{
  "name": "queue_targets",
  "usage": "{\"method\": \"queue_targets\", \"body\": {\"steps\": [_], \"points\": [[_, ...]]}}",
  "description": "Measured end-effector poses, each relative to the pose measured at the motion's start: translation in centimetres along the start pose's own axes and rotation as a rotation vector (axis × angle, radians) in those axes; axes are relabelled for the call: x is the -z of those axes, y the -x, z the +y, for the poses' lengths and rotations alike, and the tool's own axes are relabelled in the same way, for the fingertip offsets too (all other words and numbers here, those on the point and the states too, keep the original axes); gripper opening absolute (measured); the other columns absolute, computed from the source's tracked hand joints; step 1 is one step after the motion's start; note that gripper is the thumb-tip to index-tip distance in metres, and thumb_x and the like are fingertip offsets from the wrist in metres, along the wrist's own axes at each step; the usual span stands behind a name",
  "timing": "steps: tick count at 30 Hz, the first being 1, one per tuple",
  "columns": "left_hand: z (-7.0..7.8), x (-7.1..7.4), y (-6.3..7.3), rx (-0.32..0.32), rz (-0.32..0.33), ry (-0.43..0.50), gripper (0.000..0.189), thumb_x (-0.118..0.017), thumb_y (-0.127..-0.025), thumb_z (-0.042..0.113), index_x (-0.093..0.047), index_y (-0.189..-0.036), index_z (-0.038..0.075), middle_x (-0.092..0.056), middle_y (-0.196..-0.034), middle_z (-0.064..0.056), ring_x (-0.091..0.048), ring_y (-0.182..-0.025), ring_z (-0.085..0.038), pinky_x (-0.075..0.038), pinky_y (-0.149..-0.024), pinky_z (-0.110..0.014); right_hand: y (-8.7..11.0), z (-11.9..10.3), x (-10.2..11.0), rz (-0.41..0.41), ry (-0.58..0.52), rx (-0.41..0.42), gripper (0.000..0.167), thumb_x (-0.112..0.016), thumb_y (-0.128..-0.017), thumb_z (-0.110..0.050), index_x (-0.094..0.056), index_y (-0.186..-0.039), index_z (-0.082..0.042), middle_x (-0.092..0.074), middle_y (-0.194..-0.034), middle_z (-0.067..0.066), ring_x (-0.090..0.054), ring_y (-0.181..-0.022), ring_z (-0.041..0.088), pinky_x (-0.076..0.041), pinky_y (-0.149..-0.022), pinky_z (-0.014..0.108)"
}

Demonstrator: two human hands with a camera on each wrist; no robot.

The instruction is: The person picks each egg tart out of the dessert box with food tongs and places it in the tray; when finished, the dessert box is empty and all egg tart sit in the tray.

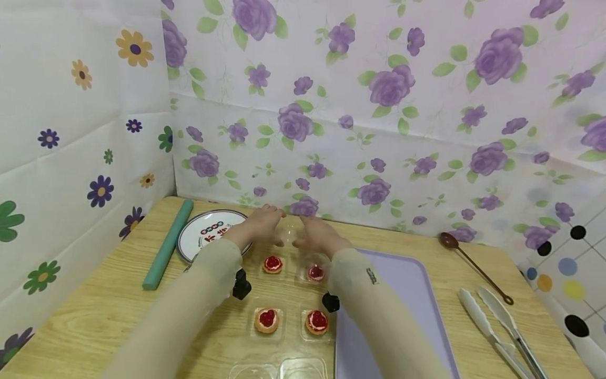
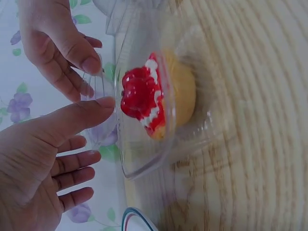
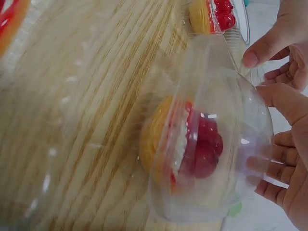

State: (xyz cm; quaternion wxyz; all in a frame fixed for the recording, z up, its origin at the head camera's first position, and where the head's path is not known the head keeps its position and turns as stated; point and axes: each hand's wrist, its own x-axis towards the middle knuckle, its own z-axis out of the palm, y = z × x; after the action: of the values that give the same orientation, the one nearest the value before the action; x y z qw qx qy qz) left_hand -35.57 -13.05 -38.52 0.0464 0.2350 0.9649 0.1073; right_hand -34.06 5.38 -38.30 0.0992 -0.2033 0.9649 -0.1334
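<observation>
My left hand (image 1: 262, 223) and right hand (image 1: 322, 237) reach to the back of the table, facing each other with thumbs inward. Between them is a clear plastic lid (image 2: 96, 120), its sides held at their thumbs and fingertips. Nearer to me, a red-topped tart (image 2: 142, 98) sits in a clear tray beside the left wrist. Beside the right wrist, another tart (image 3: 202, 149) shows through a clear domed cover (image 3: 250, 110). Two more tarts, one on the left (image 1: 267, 320) and one on the right (image 1: 316, 322), stand in clear trays closer to me.
Left lie a white plate (image 1: 199, 231) and a green rolling pin (image 1: 168, 245). A lilac tray (image 1: 407, 295) is partly under my right forearm. Farther right are a brown ladle (image 1: 473, 263) and metal tongs (image 1: 506, 331). Clear plastic containers (image 1: 303, 368) lie at the near edge.
</observation>
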Motion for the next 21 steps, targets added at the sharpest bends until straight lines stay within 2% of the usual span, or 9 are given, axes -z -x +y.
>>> {"method": "queue_targets", "body": {"steps": [7,14,21], "points": [[-0.10,0.23,-0.40,0.024,-0.107,-0.039,0.076,-0.079,-0.076,0.037,-0.046,-0.138,0.008,-0.053,-0.138,-0.014,-0.045,-0.129,-0.033,-0.030,-0.115,-0.047,-0.42,-0.24,-0.64,-0.051,0.003,-0.054,0.081,-0.067,-0.088,-0.040,-0.029,-0.149,-0.001,-0.043,-0.148,0.018,-0.043,-0.136,0.031,-0.033,-0.116,0.041],[-0.17,0.35,-0.27,0.022,-0.123,-0.032,0.075,-0.080,-0.076,0.033,-0.046,-0.139,0.009,-0.052,-0.140,-0.013,-0.044,-0.132,-0.035,-0.027,-0.116,-0.049,-0.35,-0.22,-1.02,-0.073,-0.060,-0.077,0.080,-0.067,-0.088,-0.039,-0.029,-0.150,-0.004,-0.051,-0.142,0.016,-0.048,-0.131,0.030,-0.034,-0.115,0.042],[-0.24,0.80,-0.16,0.026,-0.145,-0.071,0.078,-0.079,-0.077,0.039,-0.044,-0.142,0.015,-0.050,-0.142,-0.015,-0.042,-0.132,-0.037,-0.027,-0.115,-0.054,-0.35,0.05,-0.96,-0.083,-0.095,-0.051,0.084,-0.068,-0.087,-0.039,-0.026,-0.151,-0.003,-0.040,-0.150,0.017,-0.041,-0.138,0.032,-0.030,-0.117,0.044]]}}
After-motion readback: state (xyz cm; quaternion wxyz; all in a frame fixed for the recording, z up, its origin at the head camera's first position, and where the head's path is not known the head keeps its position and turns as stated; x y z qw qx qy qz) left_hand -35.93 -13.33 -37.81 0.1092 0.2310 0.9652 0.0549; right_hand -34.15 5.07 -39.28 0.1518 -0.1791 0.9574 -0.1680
